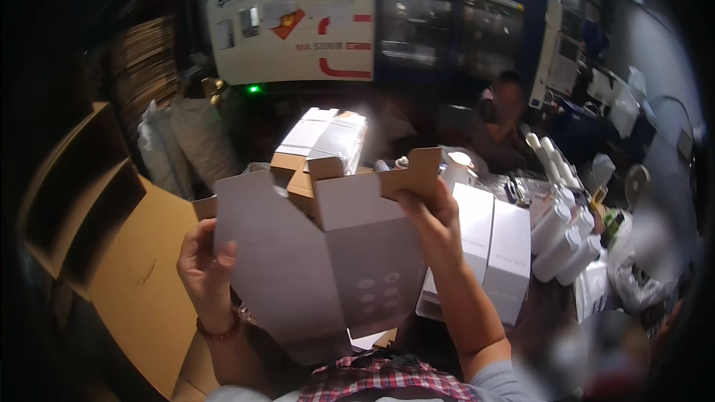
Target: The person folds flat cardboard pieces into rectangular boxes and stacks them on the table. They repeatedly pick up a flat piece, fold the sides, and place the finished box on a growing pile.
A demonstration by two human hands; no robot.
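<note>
Between my two hands, held up in front of my body, is a partly unfolded carton [287, 275], whitish outside with brown card showing at its flaps. My left hand [206, 268] grips its left edge, the thumb on the near face and the fingers behind. At the upper right, my right hand [436, 216] pinches a brown end flap, thumb in front. Flaps stand up along the carton's top edge, and a side panel carries several pale round marks. Behind it lies a stack of flat white cartons [320, 134] on a brown box.
Right of my forearm are white boxes [491, 249] and several white bottles [562, 246]. A large open brown cardboard box [149, 275] stands at my left, with filled sacks [197, 141] beyond. Another person [503, 112] sits before a big white and blue machine [290, 22].
</note>
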